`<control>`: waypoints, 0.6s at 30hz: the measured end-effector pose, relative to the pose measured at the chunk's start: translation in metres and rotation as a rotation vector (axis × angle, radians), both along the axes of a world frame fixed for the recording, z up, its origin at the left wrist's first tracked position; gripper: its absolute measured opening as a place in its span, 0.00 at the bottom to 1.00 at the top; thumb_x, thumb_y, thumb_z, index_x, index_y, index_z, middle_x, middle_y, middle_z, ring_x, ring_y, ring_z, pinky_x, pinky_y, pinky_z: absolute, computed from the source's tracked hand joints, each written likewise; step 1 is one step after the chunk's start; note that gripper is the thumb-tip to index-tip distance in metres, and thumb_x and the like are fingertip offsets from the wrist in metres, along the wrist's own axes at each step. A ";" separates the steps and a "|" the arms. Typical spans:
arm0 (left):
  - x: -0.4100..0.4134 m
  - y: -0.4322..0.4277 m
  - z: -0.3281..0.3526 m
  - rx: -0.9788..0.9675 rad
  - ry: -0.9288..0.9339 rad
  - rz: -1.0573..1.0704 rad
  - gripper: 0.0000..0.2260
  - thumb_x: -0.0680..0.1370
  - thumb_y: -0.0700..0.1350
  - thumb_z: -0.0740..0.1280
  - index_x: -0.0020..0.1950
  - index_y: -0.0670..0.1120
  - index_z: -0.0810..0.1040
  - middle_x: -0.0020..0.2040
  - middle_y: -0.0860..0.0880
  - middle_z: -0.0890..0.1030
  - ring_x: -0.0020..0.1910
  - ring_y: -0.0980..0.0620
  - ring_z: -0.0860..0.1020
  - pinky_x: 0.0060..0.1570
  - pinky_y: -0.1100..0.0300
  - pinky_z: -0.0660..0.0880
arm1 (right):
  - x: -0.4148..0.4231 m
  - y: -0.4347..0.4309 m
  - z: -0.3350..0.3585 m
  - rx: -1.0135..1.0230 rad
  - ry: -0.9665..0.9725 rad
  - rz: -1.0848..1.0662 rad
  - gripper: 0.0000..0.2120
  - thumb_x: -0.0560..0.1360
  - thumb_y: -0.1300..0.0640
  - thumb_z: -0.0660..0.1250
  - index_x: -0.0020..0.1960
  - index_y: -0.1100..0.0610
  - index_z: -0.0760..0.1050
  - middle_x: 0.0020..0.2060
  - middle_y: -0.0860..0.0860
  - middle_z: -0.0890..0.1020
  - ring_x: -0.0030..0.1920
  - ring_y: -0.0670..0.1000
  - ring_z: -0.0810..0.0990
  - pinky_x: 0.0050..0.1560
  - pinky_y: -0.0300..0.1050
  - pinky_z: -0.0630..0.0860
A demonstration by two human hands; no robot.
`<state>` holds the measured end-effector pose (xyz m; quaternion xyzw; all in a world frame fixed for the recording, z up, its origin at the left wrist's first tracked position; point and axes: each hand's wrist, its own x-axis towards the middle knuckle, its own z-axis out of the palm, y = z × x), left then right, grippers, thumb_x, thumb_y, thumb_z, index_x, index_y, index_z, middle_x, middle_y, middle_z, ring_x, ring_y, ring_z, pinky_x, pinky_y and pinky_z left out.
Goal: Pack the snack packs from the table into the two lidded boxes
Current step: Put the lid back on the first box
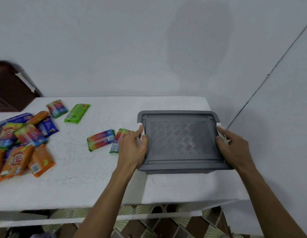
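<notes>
box (176, 171) stands on worktop (97, 177) between the hands, grey lid (181, 141) seated on it. left hand (134, 148) pinches left latch (140, 135), thumb over the lid edge. right hand (233, 146) pinches right latch (221, 133) likewise. both hands narrow, curled on the clips. two packs (101, 140) lie just outside left hand, one partly behind it. heap (24, 143) of packs lies well beyond that. second box not in view. box contents cannot be told through the lid. judged step: freeing the lid to open the box, since most packs are still out. next move calls for both clips released evenly, then the lid lifted and set clear of the packs.
</notes>
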<state>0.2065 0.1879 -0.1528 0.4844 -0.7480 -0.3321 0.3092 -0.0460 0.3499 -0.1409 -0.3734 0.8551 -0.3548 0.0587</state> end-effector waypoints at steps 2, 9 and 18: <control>-0.018 -0.020 0.000 -0.009 -0.046 -0.003 0.19 0.81 0.49 0.60 0.72 0.47 0.71 0.41 0.49 0.82 0.34 0.58 0.74 0.33 0.73 0.65 | -0.015 -0.017 0.001 0.000 0.031 0.015 0.21 0.77 0.53 0.63 0.68 0.58 0.74 0.54 0.61 0.83 0.43 0.52 0.76 0.52 0.41 0.69; -0.078 -0.094 0.010 -0.030 -0.078 0.014 0.19 0.81 0.48 0.59 0.71 0.45 0.72 0.55 0.41 0.83 0.43 0.52 0.77 0.46 0.64 0.69 | -0.072 -0.098 0.003 0.003 0.121 0.035 0.18 0.78 0.60 0.64 0.66 0.61 0.75 0.52 0.61 0.83 0.48 0.60 0.81 0.51 0.40 0.69; -0.145 -0.169 0.023 -0.092 -0.141 0.000 0.17 0.82 0.47 0.59 0.66 0.42 0.76 0.54 0.38 0.82 0.51 0.41 0.79 0.47 0.61 0.68 | -0.144 -0.183 -0.001 0.022 0.161 0.054 0.18 0.78 0.57 0.63 0.67 0.60 0.74 0.50 0.61 0.84 0.47 0.60 0.81 0.49 0.47 0.74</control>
